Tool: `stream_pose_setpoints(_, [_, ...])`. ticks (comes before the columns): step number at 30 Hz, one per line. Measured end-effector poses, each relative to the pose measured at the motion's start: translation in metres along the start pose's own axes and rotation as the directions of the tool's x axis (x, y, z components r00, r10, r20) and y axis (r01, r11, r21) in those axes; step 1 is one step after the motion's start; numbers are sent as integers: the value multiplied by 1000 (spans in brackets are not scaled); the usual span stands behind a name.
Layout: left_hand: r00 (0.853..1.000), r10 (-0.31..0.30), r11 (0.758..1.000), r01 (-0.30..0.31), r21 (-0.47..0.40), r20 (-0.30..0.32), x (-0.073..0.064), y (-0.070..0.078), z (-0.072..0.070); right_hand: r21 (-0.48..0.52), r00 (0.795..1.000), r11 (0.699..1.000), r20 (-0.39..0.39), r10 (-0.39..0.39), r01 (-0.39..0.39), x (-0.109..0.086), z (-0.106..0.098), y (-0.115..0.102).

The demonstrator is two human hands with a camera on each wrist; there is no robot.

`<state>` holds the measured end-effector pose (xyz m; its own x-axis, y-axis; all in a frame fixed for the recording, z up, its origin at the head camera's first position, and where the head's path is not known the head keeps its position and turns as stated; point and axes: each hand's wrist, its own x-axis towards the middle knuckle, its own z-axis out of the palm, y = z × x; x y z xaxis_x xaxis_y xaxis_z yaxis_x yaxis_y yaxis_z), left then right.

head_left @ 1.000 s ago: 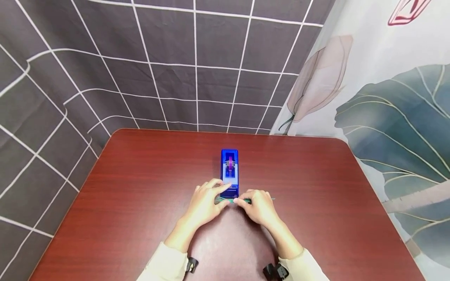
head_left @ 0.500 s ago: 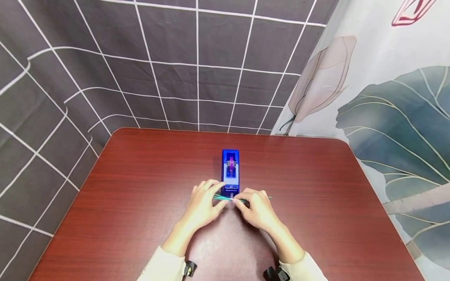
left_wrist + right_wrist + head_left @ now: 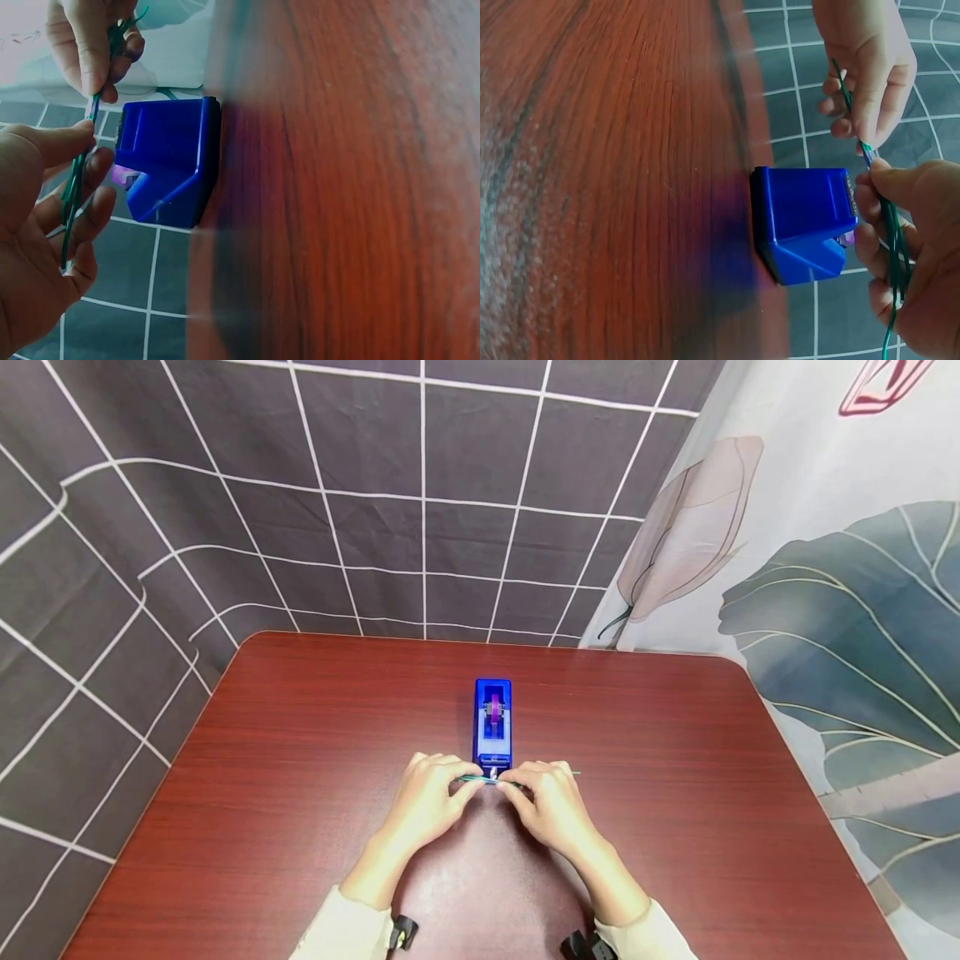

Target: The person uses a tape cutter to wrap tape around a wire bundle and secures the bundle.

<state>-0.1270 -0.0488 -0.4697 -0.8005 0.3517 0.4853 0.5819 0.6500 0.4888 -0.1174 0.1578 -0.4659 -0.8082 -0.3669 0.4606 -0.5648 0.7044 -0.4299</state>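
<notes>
Both hands hold a thin bundle of green wires [image 3: 73, 187] crosswise, just in front of a blue tape dispenser [image 3: 493, 746]. The left hand [image 3: 426, 797] pinches it between thumb and fingers on the left side. On the right side, the right hand [image 3: 557, 803] pinches it too, and the fingertips of both hands nearly meet. A shiny, pale strip that looks like clear tape [image 3: 868, 154] shows on the wires between the thumbs. Loose wire ends stick out past each hand. In the dispenser sits a purple tape roll [image 3: 493, 708].
The dispenser stands on a reddish-brown wooden table [image 3: 315, 718], its toothed cutting edge [image 3: 120, 127] facing the hands. A dark grid-patterned curtain [image 3: 360, 527] hangs behind the table, and a white leaf-print curtain [image 3: 795, 468] hangs at the right.
The left index finger has come down from the dispenser's front onto the wires beside the thumb. Both hands and the bundle have shifted slightly toward the dispenser.
</notes>
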Motion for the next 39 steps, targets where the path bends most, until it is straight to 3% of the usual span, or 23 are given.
stream_pose_setpoints(10, [999, -47, 997, 48, -65, 23, 1, 2, -2, 41, 998, 999, -55, 0, 2, 0, 1, 2])
stream_pose_setpoints(17, [993, -102, 988, 108, -114, 53, 2, 3, -4, 75, 985, 992, -145, -94, 106, 1, 4, 4])
stream_pose_setpoints(22, [994, -103, 988, 108, -113, 47, 3, 4, -4, 82, 975, 983, -162, -149, 164, 2, 4, 4])
stream_pose_setpoints(29, [997, -72, 992, 72, -108, 7, 2, 3, -2, 82, 986, 988, -115, -120, 130, 2, 3, 4])
stream_pose_setpoints(39, [999, -17, 994, 14, -106, -34, 3, 3, -4, 14, 997, 999, 55, -46, 46, 6, 0, -3])
